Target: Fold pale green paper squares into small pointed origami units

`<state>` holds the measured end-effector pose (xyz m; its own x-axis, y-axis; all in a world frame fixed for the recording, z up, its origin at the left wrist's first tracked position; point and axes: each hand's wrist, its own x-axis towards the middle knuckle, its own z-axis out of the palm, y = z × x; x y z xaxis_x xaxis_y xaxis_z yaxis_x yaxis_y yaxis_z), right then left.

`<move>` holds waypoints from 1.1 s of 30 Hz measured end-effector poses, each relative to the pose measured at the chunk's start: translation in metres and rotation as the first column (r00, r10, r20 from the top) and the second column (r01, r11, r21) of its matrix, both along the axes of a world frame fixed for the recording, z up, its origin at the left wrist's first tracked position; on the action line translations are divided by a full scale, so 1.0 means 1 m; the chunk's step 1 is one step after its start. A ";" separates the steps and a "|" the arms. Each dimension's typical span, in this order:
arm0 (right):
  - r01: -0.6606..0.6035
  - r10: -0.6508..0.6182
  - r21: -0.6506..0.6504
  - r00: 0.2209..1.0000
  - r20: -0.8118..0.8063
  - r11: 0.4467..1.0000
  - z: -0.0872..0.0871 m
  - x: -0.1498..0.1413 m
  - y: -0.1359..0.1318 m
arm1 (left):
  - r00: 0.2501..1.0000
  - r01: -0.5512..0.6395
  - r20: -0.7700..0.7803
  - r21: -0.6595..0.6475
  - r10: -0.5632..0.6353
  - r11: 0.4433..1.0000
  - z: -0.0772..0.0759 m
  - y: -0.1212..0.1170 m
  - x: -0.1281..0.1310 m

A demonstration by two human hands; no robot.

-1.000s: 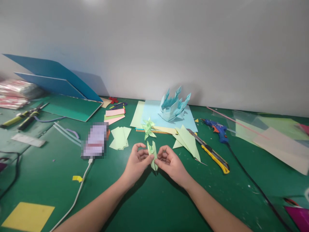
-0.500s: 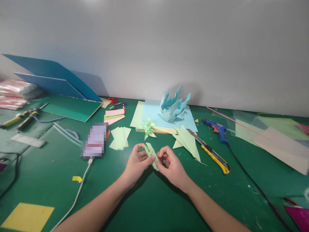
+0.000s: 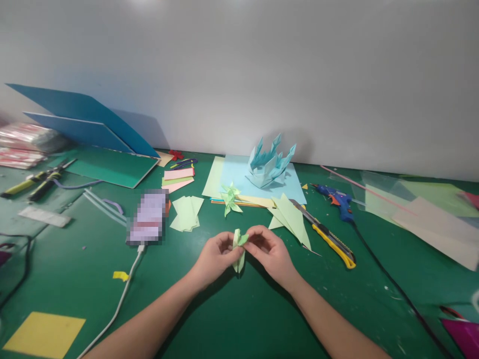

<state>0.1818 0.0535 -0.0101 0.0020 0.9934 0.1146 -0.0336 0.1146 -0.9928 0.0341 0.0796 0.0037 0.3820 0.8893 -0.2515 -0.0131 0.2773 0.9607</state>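
Observation:
Between my two hands is a small light green folded paper piece (image 3: 239, 264), held upright a little above the green table (image 3: 239, 319). My left hand (image 3: 219, 257) pinches it from the left, thumb across its middle. With thumb and index finger, my right hand (image 3: 269, 252) grips a short flap at its upper right. The fingers hide part of the folds. Just beyond the hands lies a light green paper flower (image 3: 231, 199) with pointed petals. Left of it is a small stack of light green paper slips (image 3: 186, 213), and to the right are larger light green paper pieces (image 3: 292, 219).
A blue folded-paper crown shape (image 3: 267, 169) stands on paper sheets at the back. To the right lie a yellow utility knife (image 3: 333, 244) and a blue glue gun (image 3: 342, 204) with its cord. On the left are a phone (image 3: 147, 217) on a white cable and pliers (image 3: 47, 182).
The folded paper has turned more upright, and a flap now stands out at its upper right. My right hand has closed in on that flap; my left hand still holds the piece.

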 end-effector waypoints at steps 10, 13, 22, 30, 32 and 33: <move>0.029 -0.038 0.096 0.995 0.096 0.995 -0.002 -0.001 -0.002 | 0.997 0.021 0.078 -0.024 -0.019 1.000 -0.004 0.000 -0.001; 0.051 -0.075 0.154 0.985 0.158 0.987 -0.003 0.001 -0.001 | 0.997 0.012 0.083 -0.051 -0.008 0.999 -0.004 0.000 -0.002; 0.055 -0.143 0.234 0.915 0.377 0.971 -0.003 0.008 0.001 | 0.998 -0.060 0.023 -0.055 0.061 0.997 0.002 0.003 -0.003; 0.065 -0.150 0.228 0.913 0.379 0.972 -0.004 0.007 0.001 | 1.000 -0.022 0.013 -0.034 0.022 0.999 0.006 0.002 -0.003; 0.073 -0.150 0.215 0.918 0.367 0.974 -0.004 0.006 0.002 | 1.000 -0.028 -0.011 0.004 0.028 1.000 0.005 0.002 -0.004; 0.078 -0.150 0.206 0.921 0.359 0.975 -0.004 0.006 0.002 | 0.999 -0.027 -0.019 0.020 0.028 0.999 0.004 0.002 -0.004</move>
